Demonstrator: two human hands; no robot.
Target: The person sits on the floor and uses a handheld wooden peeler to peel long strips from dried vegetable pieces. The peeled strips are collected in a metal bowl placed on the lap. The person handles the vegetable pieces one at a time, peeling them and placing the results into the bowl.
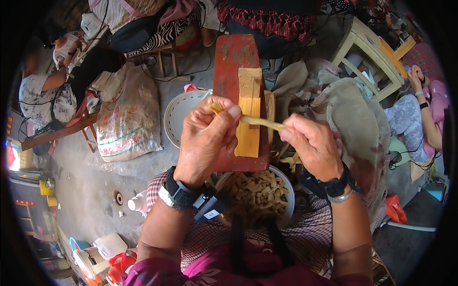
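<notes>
A thin, tan, root-like strip (pixel 263 122) spans the space between my two hands. Its thicker end is pinched between the thumb and fingers of my left hand (pixel 211 137), and the other end is in the fingertips of my right hand (pixel 313 144). Below and behind it, a yellow wooden block (pixel 247 141) with a rough upper part lies on a worn red wooden bench (pixel 229 53). Under the bench's near end, a metal basin (pixel 290 200) holds many short tan cut pieces (pixel 261 189).
A white round plastic basket (pixel 171 121) stands left of the bench, with a bulging plastic sack (pixel 127 118) beyond. Grey cloth sacking (pixel 357 114) lies at the right. Co-workers sit at the left, top and right. White bottles and a red jug (pixel 120 266) are at lower left.
</notes>
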